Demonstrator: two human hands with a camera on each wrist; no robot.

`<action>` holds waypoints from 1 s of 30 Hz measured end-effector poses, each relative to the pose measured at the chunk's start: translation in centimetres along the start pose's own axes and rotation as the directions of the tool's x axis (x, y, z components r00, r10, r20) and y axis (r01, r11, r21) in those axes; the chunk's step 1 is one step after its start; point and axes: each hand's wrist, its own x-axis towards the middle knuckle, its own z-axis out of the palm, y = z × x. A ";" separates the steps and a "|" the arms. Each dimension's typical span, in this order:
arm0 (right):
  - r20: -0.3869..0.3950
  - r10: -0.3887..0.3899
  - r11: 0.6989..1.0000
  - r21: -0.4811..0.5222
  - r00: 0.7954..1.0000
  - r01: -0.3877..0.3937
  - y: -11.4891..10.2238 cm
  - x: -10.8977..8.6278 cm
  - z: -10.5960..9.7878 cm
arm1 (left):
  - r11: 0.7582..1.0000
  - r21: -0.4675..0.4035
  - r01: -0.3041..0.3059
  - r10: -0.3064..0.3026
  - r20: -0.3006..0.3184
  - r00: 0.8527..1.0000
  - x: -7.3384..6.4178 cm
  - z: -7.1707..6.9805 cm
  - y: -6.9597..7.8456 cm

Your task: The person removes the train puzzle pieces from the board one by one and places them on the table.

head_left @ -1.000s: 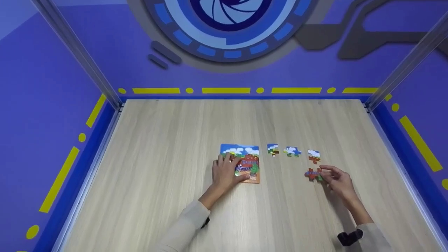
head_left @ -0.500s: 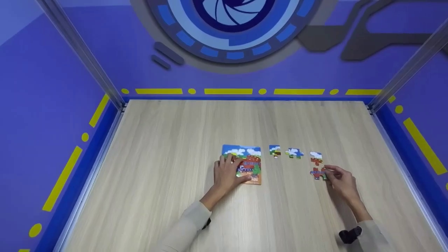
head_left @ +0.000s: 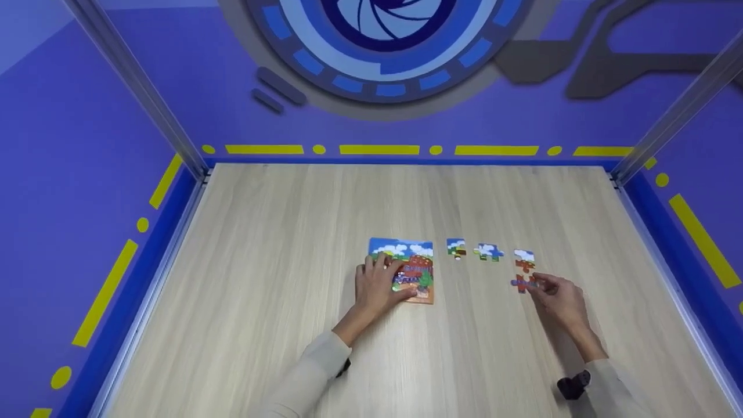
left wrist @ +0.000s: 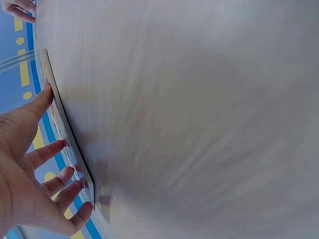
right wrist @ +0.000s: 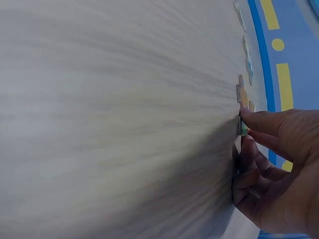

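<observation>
The picture puzzle board (head_left: 419, 266), with clouds and a red building, lies flat on the table. My left hand (head_left: 374, 287) rests on it with fingers spread over its left and lower part; in the left wrist view the fingertips (left wrist: 60, 144) touch its face and edge. To the right, my right hand (head_left: 563, 302) pinches a red jigsaw puzzle piece (head_left: 521, 283) by its right side, between thumb and fingers. Just above that piece lies a cloud-and-red puzzle piece (head_left: 525, 259); whether the two touch I cannot tell.
Two more loose pieces, a corner piece (head_left: 456, 248) and a cloud piece (head_left: 489, 251), lie in a row between the board and my right hand. Wood-grain table (head_left: 278, 232) surrounds them. Blue printed walls and metal posts (head_left: 142, 87) bound the table.
The pinched red piece has shifted about under my right hand and now sits closer below the cloud-and-red piece. My left hand stays on the board. The head view has shifted slightly.
</observation>
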 end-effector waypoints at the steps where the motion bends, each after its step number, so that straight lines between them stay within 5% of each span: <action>1: -0.011 -0.006 1.000 -0.014 1.000 0.005 0.0 0.0 0.1 | 1.000 -0.005 0.001 -0.001 0.008 1.000 0.0 -0.1 0.0; 11: -0.054 -0.024 0.999 -0.038 0.998 0.022 -0.1 0.3 0.2 | 1.000 -0.007 0.002 -0.001 0.043 0.999 0.3 -0.8 -0.2; 19: -0.125 -0.005 1.000 -0.018 0.992 0.003 -0.2 -0.4 0.2 | 0.963 -0.265 0.040 -0.042 -0.001 0.999 0.4 -1.1 -0.7; 30: -0.039 -0.067 0.993 0.092 0.997 0.070 -3.3 -0.2 1.4 | 0.958 -0.280 0.058 -0.075 -0.051 0.996 -0.1 -0.9 -2.3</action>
